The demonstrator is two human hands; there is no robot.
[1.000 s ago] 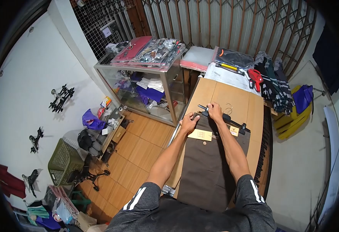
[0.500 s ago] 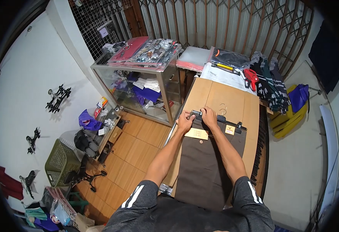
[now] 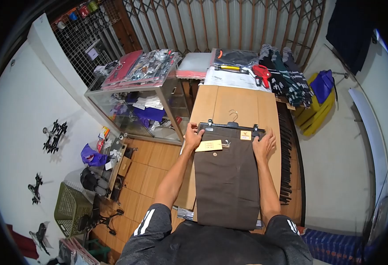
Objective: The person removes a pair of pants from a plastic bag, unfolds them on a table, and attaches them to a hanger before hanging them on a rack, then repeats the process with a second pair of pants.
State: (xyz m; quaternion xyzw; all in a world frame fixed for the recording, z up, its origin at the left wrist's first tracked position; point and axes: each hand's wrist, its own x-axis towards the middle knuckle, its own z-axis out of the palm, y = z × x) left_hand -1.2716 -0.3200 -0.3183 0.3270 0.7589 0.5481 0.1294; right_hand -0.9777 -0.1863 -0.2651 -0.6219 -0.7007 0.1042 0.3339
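Note:
Folded dark brown trousers [image 3: 227,181] lie on the cardboard-topped table, their waistband at a black clip hanger [image 3: 232,125] with a metal hook. Both hanger clips sit at the waistband's upper edge. My left hand [image 3: 193,137] grips the left side of the waistband, thumb on top of the cloth. On the opposite side, my right hand [image 3: 264,146] pinches the waistband edge below the right clip, its thumb on the cloth. A yellow paper tag [image 3: 208,145] lies across the upper left of the trousers, above a button [image 3: 215,154]. A smaller square label [image 3: 246,135] is at the upper right.
Red-handled scissors [image 3: 261,75] and a yellow cutter [image 3: 231,68] lie on white paper at the table's far end. Folded striped garments [image 3: 286,77] are stacked at the far right. Left of the table stands a glass display case [image 3: 127,93]; a green basket [image 3: 72,210] is on the floor.
Both hands were close together at the hanger's left clip; now they are apart, one at each side of the waistband. The right clip now sits at the waistband. The view has shifted.

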